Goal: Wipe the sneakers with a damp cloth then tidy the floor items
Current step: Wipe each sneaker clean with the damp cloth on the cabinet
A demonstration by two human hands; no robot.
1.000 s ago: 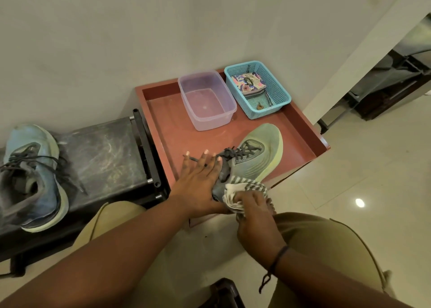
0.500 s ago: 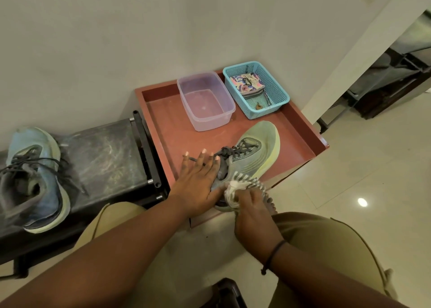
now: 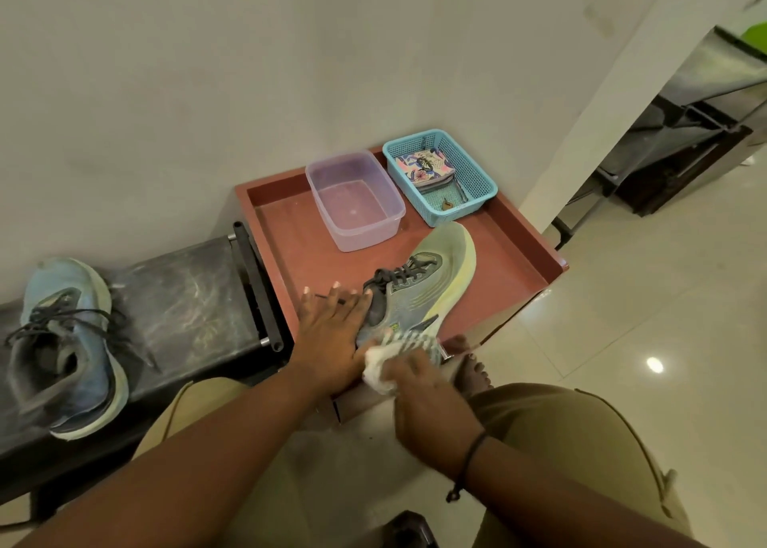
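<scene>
In the middle of the frame, a green sneaker (image 3: 419, 288) lies on a red tray (image 3: 514, 253). The left hand (image 3: 332, 336) rests flat on its heel with straight fingers. The right hand (image 3: 423, 390) squeezes a striped cloth (image 3: 394, 354) against the sneaker's side. At the left, a blue sneaker (image 3: 68, 346) sits on the dark bench (image 3: 186, 294).

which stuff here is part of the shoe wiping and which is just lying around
In use: green sneaker, cloth, left hand, right hand, blue sneaker, water tub.
Lying about: blue basket, red tray, black bench.
</scene>
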